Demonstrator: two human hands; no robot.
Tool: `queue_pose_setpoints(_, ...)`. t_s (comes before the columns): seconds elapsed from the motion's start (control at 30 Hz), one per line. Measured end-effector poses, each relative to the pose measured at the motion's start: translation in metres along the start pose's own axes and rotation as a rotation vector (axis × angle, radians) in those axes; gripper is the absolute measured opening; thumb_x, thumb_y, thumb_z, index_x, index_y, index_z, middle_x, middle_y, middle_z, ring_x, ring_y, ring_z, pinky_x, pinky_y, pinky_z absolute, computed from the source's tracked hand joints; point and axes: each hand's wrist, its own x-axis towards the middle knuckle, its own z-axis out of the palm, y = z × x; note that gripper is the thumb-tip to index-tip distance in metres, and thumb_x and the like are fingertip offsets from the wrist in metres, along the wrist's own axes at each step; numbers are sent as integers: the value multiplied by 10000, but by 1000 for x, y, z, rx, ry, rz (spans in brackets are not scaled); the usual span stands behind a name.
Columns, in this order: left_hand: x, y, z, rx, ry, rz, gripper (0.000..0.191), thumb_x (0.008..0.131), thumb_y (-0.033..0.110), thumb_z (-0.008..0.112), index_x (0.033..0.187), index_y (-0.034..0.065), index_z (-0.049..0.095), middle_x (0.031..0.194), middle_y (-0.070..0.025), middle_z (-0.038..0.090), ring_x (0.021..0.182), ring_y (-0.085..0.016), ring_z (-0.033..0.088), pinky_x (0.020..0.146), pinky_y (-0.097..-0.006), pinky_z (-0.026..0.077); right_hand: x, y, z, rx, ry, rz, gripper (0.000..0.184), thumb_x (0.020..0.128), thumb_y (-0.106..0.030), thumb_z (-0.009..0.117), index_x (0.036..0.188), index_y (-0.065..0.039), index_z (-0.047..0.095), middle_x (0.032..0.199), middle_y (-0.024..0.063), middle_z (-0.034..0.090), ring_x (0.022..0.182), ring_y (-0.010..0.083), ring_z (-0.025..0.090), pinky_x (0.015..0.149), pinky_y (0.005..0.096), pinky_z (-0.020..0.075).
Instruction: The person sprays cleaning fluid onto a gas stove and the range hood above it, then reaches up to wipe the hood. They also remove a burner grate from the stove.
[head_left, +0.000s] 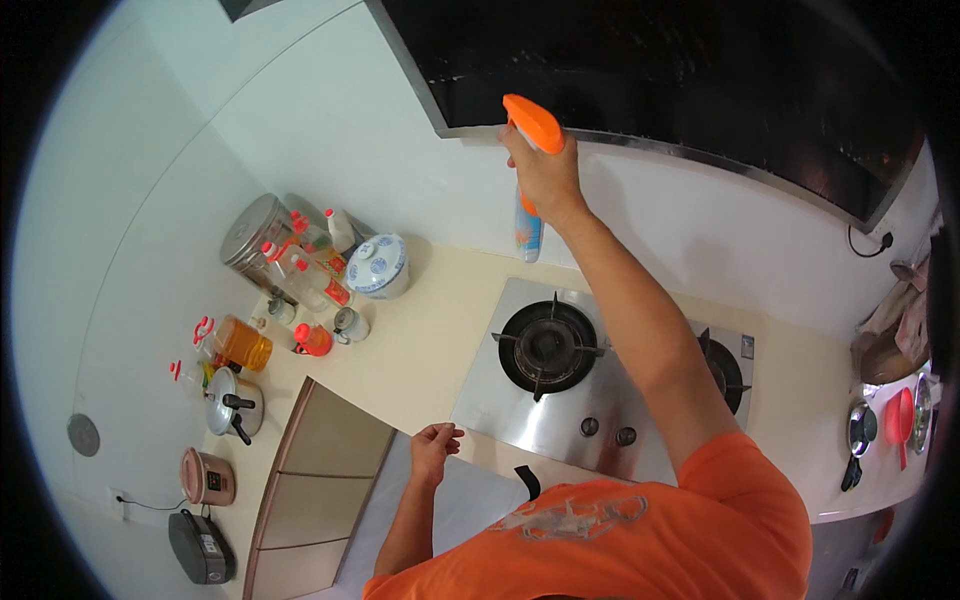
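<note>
My right hand (544, 172) is raised over the stove, closed around a spray bottle (529, 232) with an orange trigger head. The bottle hangs upright before the white wall, close to the lower edge of the black range hood (660, 82). My left hand (435, 450) is low at the counter's front edge, beside the left corner of the stainless steel gas cooktop (480, 397). Its fingers are curled, and I see nothing in it. Below the bottle is the left burner (547, 346), bare on top; my right arm partly covers the right burner (720, 375).
A lidded blue-and-white porcelain pot (379, 268), glass jars, bottles and a metal canister (255, 236) stand in the left corner. Further along are an oil jug (246, 343), a pressure cooker (234, 405) and a rice cooker (207, 477). Pans (861, 429) lie at the right.
</note>
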Motion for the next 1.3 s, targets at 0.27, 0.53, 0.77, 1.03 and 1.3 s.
queue_pose_setpoints(0.27, 5, -9, -6, -21, 23, 0, 186, 971, 159, 687, 998, -25, 692, 918, -127, 754, 695, -145, 638, 662, -303, 549, 35, -55, 35, -168, 23, -295, 190, 923, -203, 699, 999, -38, 644, 829, 59, 665, 802, 192, 639, 799, 368, 524)
queue_pose_setpoints(0.53, 5, -15, -8, -59, 16, 4, 173, 971, 152, 678, 1001, -18, 688, 926, -123, 754, 710, -144, 639, 668, -306, 551, 55, -79, 74, -440, 27, -427, 257, 923, -250, 691, 1068, -43, 649, 959, 140, 733, 905, 314, 702, 855, 442, 548)
queue_pose_setpoints(0.77, 4, -29, -20, -83, 44, -24, 170, 974, 144, 666, 1000, -23, 687, 924, -128, 753, 712, -150, 639, 661, -311, 555, 57, -71, 88, -642, 33, -378, 281, 923, -237, 692, 1094, -26, 620, 971, 175, 725, 925, 354, 704, 860, 475, 543)
queue_pose_setpoints(1.03, 4, -35, -24, -126, 36, -27, 174, 982, 158, 676, 970, -15, 691, 913, -129, 755, 678, -136, 626, 646, -298, 556, 14, -51, 79, -557, 13, -264, 247, 935, -216, 679, 1080, -28, 612, 949, 167, 717, 903, 350, 702, 844, 455, 529)
queue_pose_setpoints(1.3, 10, -44, -28, -163, 13, -43, 178, 983, 165, 679, 969, -13, 690, 899, -126, 753, 671, -138, 631, 642, -293, 549, 22, -49, 92, -518, 27, -414, 237, 930, -192, 714, 1077, -23, 638, 913, 112, 714, 855, 243, 692, 827, 388, 536)
